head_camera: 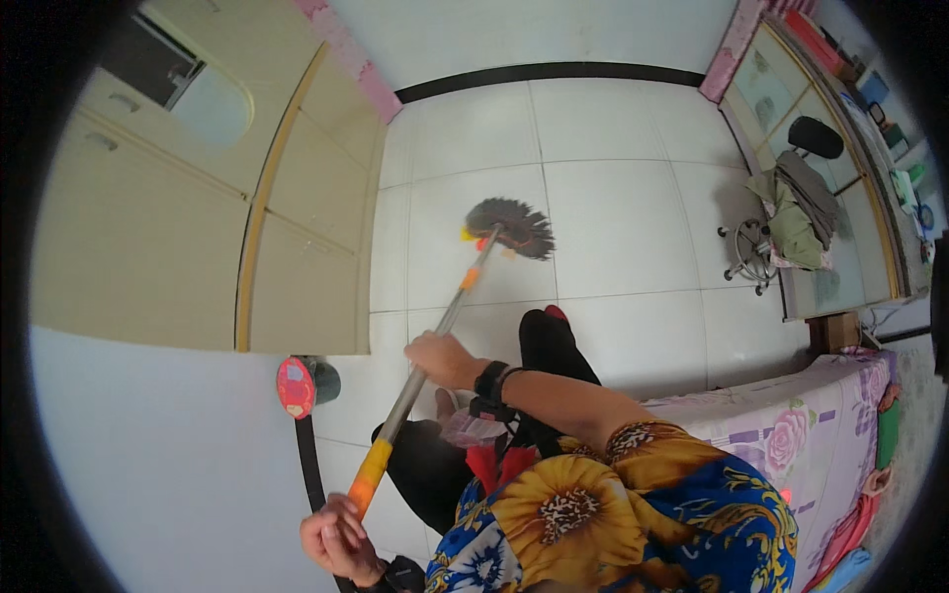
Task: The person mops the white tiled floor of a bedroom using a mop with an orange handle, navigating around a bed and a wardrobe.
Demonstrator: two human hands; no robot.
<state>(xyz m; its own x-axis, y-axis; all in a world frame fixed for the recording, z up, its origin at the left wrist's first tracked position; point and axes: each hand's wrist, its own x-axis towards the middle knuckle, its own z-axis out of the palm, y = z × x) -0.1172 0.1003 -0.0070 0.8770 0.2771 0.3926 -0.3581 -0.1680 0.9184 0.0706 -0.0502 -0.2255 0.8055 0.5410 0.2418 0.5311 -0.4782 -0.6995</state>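
A mop with a dark fringed head [510, 226] rests against the white tiled floor ahead of me. Its metal pole [406, 396] slants down toward the lower left and has an orange collar and a yellow-orange grip [371, 471]. Around the middle of the pole, my right hand [445, 360] is closed, with a black band on the wrist. My left hand [341, 540] holds the upper end of the grip, and a dark watch-like band is on that wrist. Small yellow, red and tan bits show beside the mop head, partly hidden.
Cream cabinets [319, 207] stand on the left, a dark bin [326, 382] with a red round item [296, 388] below them. At right are a wheeled chair [749, 252] with clothes over it and a glass-fronted cabinet [882, 230]. A bed with a floral cover [771, 437] is at lower right.
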